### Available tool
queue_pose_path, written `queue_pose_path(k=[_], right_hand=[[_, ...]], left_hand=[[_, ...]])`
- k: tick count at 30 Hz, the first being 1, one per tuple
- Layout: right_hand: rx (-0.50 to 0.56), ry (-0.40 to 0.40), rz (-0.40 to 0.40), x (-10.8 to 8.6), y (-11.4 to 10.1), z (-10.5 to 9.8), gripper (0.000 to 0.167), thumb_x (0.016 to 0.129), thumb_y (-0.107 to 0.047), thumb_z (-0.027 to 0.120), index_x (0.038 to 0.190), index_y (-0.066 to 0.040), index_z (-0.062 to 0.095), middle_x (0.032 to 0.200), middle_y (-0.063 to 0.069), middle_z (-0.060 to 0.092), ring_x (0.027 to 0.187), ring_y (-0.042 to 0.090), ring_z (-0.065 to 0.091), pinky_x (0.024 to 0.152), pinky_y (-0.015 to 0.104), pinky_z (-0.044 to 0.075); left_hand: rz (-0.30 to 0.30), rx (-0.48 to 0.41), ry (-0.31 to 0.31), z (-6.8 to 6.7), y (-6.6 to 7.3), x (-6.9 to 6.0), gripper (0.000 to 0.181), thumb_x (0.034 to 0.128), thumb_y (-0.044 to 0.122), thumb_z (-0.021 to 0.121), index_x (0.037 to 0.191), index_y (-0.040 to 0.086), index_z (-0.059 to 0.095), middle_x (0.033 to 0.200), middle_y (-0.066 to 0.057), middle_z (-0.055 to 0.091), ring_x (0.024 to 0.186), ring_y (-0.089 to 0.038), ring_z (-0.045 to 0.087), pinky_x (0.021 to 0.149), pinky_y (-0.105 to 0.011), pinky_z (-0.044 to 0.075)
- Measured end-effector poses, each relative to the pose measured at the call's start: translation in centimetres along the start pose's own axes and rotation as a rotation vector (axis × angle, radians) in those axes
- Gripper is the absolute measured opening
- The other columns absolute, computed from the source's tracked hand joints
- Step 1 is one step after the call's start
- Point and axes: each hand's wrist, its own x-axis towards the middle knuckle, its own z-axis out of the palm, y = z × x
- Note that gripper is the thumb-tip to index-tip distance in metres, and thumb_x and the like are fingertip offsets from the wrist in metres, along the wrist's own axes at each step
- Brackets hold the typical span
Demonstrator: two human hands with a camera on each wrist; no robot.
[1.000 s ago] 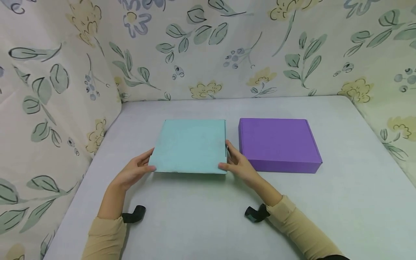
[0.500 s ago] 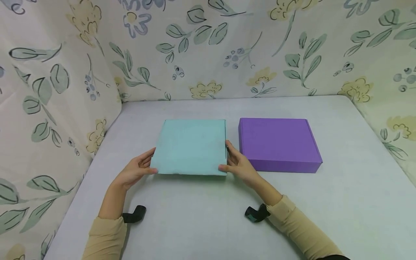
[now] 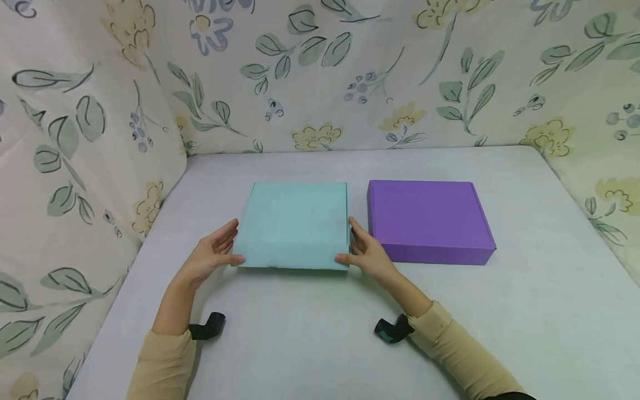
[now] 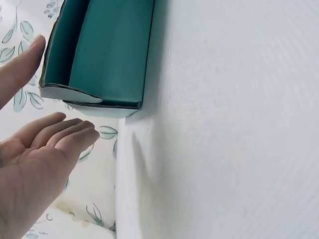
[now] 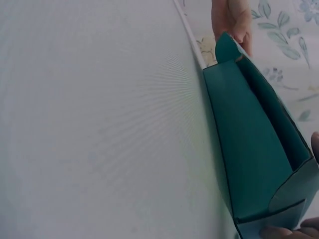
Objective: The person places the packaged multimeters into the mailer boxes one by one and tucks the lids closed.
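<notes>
A light teal cardboard box [image 3: 292, 225] lies on the white table, left of a purple box. My right hand [image 3: 369, 255] holds its near right corner, thumb on the lid and fingers along the side. At the near left corner is my left hand [image 3: 210, 256], thumb at the lid's edge, fingers straight. The left wrist view shows those fingers [image 4: 75, 137] apart from the box's side. Seen from the wrists, the box front [image 5: 249, 144] is darker green, with a gap under the lid's front edge. Part of the right hand's fingers [image 5: 294, 233] is cut off by the frame.
The closed purple box [image 3: 430, 214] stands close to the teal box's right side. White cloth covers the table [image 3: 300, 344]. A floral curtain [image 3: 320, 72] hangs behind and along both sides. A black wrist mount [image 3: 207, 326] sticks out from each sleeve.
The teal lid's front edge has come slightly toward me. My left fingers have straightened and moved away from the box's left side. The right hand stays nearly still; the purple box has not moved.
</notes>
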Motion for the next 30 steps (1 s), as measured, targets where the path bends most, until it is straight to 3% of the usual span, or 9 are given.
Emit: queue_pose_path(k=[8,11,17,23,30], right_hand=[[0.03,-0.006,0.034,-0.12,0.26,0.1,0.103,0.083,-0.001,0.075,0.156,-0.005,0.002,0.162,0.01,-0.003,0.147,0.026,0.007,0.116,0.036,0.019],[0.049,-0.011,0.029,-0.12,0.41,0.1,0.104,0.083,-0.003,0.076,0.155,-0.002,-0.001,0.162,0.011,-0.004,0.147,0.025,0.005,0.117,0.036,0.018],[0.044,-0.007,0.036,-0.1,0.49,0.08,0.103,0.084,-0.003,0.075,0.154,-0.001,0.0,0.162,0.013,-0.003,0.147,0.026,0.006,0.116,0.036,0.018],[0.046,-0.007,0.041,0.03,0.5,0.17,0.101,0.085,0.002,0.072,0.154,-0.001,0.0,0.162,0.013,-0.004,0.147,0.026,0.005,0.117,0.037,0.017],[0.052,0.009,0.066,0.16,0.38,0.26,0.1,0.084,0.007,0.07,0.154,0.0,-0.001,0.161,0.014,-0.003,0.147,0.026,0.005,0.116,0.035,0.018]], left_hand=[[-0.033,-0.018,-0.069,-0.03,-0.35,0.31,0.095,0.0835,-0.004,0.071,0.154,-0.003,0.007,0.16,-0.022,0.003,0.146,-0.036,0.003,0.116,-0.036,0.016],[-0.047,-0.032,-0.069,-0.06,-0.45,0.32,0.094,0.0837,-0.006,0.07,0.152,-0.007,0.006,0.159,-0.025,0.002,0.145,-0.038,0.005,0.115,-0.037,0.019],[-0.045,-0.03,-0.072,0.04,-0.51,0.38,0.09,0.0838,-0.009,0.069,0.15,-0.011,0.007,0.156,-0.031,0.008,0.143,-0.044,0.013,0.104,-0.02,0.036],[-0.045,-0.027,-0.059,0.08,-0.52,0.44,0.09,0.083,-0.011,0.068,0.15,-0.011,0.008,0.157,-0.029,0.008,0.143,-0.041,0.014,0.102,-0.017,0.037],[-0.054,0.009,-0.04,0.39,-0.36,0.44,0.092,0.082,-0.008,0.071,0.151,-0.009,0.01,0.157,-0.028,0.009,0.143,-0.04,0.016,0.106,-0.024,0.035]])
